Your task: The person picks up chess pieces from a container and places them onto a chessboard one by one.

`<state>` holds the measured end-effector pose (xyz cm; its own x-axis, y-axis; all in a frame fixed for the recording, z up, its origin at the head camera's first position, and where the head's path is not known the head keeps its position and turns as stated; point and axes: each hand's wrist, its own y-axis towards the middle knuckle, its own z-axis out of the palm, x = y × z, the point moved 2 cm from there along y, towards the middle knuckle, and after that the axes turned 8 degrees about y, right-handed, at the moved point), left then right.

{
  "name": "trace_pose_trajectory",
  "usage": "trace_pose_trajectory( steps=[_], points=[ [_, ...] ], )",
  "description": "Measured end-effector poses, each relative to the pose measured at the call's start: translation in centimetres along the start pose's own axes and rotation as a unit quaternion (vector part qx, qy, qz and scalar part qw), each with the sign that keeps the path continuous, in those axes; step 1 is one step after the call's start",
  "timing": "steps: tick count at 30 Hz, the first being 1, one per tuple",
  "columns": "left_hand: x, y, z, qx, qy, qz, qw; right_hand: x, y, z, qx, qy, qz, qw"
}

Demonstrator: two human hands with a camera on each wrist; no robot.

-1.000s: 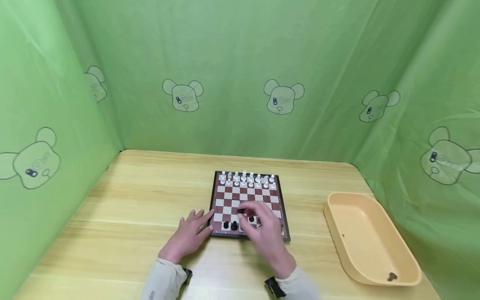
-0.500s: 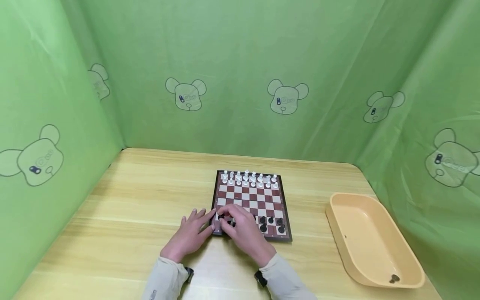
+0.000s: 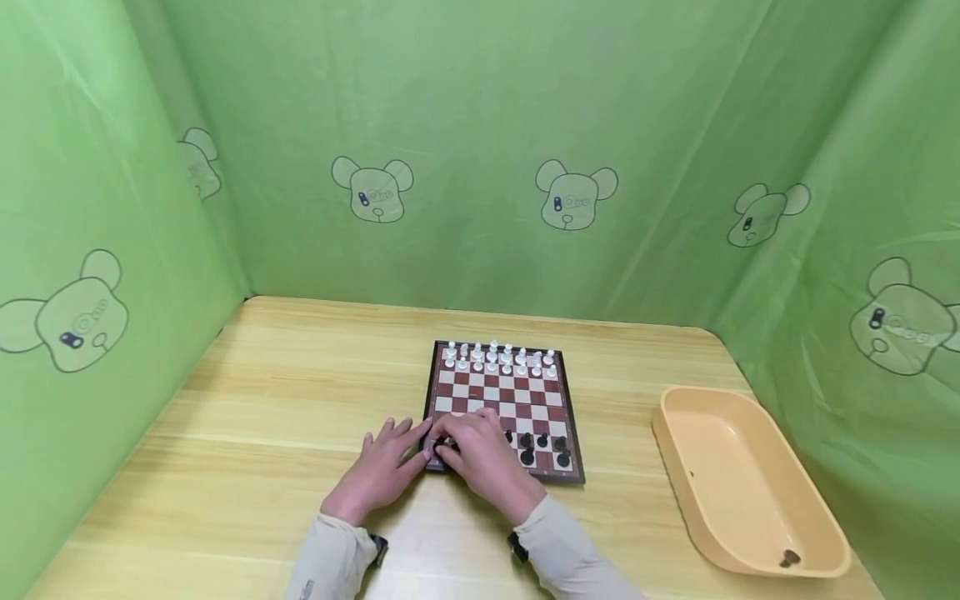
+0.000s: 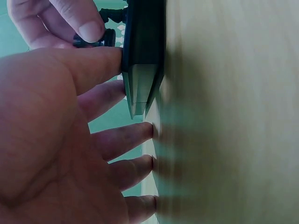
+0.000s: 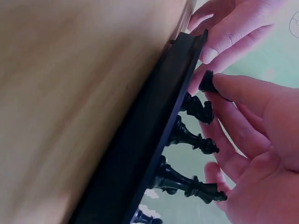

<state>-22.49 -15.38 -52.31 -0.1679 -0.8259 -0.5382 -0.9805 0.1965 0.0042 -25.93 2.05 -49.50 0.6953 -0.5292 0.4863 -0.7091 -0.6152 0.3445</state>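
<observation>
The right hand [image 3: 487, 458] pinches a small black chess piece [image 5: 206, 81] between thumb and fingers at the near left corner of the chessboard [image 3: 525, 396]. In the right wrist view its round base faces the board; the fingers cover most of the rest. Alongside stand a black knight [image 5: 201, 109], a black bishop [image 5: 191, 137] and a taller black piece [image 5: 187, 179]. The left hand [image 3: 378, 471] lies with fingers spread at the board's left edge. Its thumb and forefinger touch the board's side, and the other fingertips rest on the table, as the left wrist view shows.
Two rows of white chess pieces [image 3: 492, 357] stand at the board's far side. More black pieces [image 3: 527, 456] occupy its near right part. To the right, an orange tray [image 3: 675, 487] holds a small dark object [image 3: 789, 558]. Green curtains [image 3: 480, 250] surround the wooden table [image 3: 315, 350].
The right hand has carried the black piece left from over the middle of the board, then lowered it toward the near left corner. The left hand has stayed at the board's edge.
</observation>
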Motion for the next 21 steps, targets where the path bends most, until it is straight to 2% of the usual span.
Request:
trace_pose_trajectory(
  steps=[9, 16, 21],
  points=[
    [0.07, 0.1, 0.03, 0.003, 0.0, -0.003, 1.0, 0.14, 0.41, 0.32, 0.007, -0.085, -0.027, 0.996],
    [0.11, 0.04, 0.01, 0.001, -0.003, -0.001, 1.0, 0.45, 0.87, 0.4, 0.028, -0.116, -0.019, 0.993],
    [0.05, 0.02, 0.04, -0.002, -0.004, 0.004, 1.0, 0.52, 0.86, 0.37, 0.034, -0.109, -0.01, 0.993]
  ],
)
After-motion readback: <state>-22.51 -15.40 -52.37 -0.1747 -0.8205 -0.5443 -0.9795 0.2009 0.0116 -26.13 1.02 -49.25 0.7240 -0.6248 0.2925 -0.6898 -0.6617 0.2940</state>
